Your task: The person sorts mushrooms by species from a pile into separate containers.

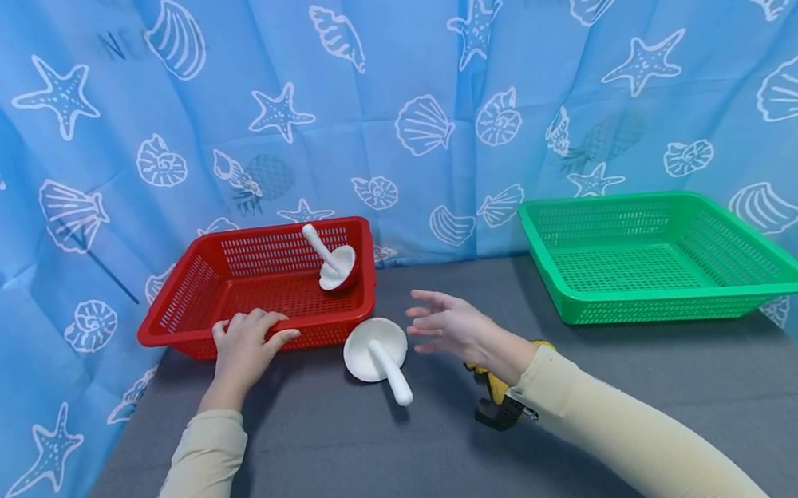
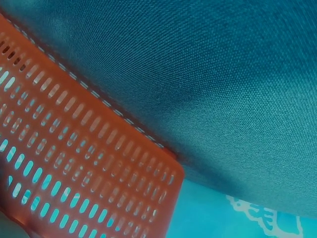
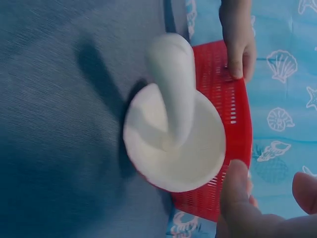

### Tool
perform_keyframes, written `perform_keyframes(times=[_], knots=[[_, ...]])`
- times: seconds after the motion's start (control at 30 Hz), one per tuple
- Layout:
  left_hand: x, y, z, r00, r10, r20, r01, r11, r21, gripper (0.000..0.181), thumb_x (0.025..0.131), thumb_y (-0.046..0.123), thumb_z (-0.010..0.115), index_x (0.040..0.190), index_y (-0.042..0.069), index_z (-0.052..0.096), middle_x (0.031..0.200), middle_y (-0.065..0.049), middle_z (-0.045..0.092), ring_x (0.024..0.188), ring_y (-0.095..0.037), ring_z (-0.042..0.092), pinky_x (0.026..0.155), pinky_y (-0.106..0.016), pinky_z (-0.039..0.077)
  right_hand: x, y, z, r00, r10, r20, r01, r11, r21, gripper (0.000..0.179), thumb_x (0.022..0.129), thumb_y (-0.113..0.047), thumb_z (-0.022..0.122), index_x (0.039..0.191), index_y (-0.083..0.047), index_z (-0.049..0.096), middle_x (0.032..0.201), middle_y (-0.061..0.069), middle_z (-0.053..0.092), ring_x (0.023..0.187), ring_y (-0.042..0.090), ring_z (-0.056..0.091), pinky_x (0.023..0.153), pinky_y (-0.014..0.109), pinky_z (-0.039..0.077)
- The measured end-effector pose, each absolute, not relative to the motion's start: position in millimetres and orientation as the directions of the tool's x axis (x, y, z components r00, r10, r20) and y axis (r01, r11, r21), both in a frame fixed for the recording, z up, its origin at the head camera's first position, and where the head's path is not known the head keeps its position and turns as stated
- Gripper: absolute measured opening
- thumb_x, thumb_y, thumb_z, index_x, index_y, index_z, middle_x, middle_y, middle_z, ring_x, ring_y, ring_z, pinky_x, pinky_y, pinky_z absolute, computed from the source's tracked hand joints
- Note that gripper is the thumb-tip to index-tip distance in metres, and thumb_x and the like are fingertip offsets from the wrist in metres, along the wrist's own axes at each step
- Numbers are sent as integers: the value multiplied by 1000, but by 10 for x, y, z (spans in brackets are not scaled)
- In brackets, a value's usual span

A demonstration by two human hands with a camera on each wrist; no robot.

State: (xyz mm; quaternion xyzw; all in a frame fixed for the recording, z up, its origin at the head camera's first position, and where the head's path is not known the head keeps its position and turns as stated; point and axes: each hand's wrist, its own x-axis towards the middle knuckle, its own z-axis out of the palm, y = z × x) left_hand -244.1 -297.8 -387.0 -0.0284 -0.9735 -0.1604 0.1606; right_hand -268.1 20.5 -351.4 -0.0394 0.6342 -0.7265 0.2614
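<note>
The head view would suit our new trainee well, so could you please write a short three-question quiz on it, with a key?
1. Fill in: The left hand holds the rim of the ____.
2. True or false: The right hand grips the ladle on the table.
3. Count: How many ladles show, and where is each?

Key
1. Red basket.
2. False; the right hand is open beside that ladle and holds nothing.
3. Two: one on the table at the near right corner of the red basket, and another ladle inside that basket.
</note>
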Motion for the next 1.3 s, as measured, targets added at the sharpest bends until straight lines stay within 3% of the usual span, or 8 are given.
perform_keyframes(times=[0.07,0.33,0.77,1.03,1.3], knots=[[-2440,-2976,-3872,-948,3,319,106,947,304,43,87,35,72,119,6,66,110,-19,62,105,-39,50,99,-67,19,-2632,259,-3566,-851,-440,-287,347,-59,-936,60,98,5,46,153,-5,25,146,27,35,124,40,47,98,53,44],[-2438,-2983,-3888,-944,2,330,105,950,294,43,87,36,72,118,6,67,108,-18,62,103,-38,50,98,-66,20,-2479,368,-3740,-819,-476,-321,395,-63,-916,59,98,6,44,152,-2,23,144,29,35,107,29,57,90,52,50],[-2436,-2990,-3870,-950,4,312,106,944,312,45,87,35,72,119,6,66,112,-19,62,105,-39,51,99,-67,20,-2357,283,-3942,-761,-532,-371,477,-71,-876,56,100,-1,48,151,0,24,143,30,37,125,41,46,82,49,54],[-2442,-2990,-3870,-949,6,317,110,944,311,44,87,36,72,118,6,67,111,-19,62,104,-39,51,99,-67,20,-2321,226,-3996,-735,-567,-372,508,-96,-856,55,99,1,48,150,3,25,127,19,49,108,29,55,88,50,52],[-2438,-2989,-3874,-948,7,319,113,942,316,43,87,36,72,118,7,67,110,-18,62,104,-38,51,99,-67,20,-2299,131,-4060,-724,-590,-358,504,-97,-858,52,97,4,48,145,10,28,114,13,50,96,20,57,94,48,49]])
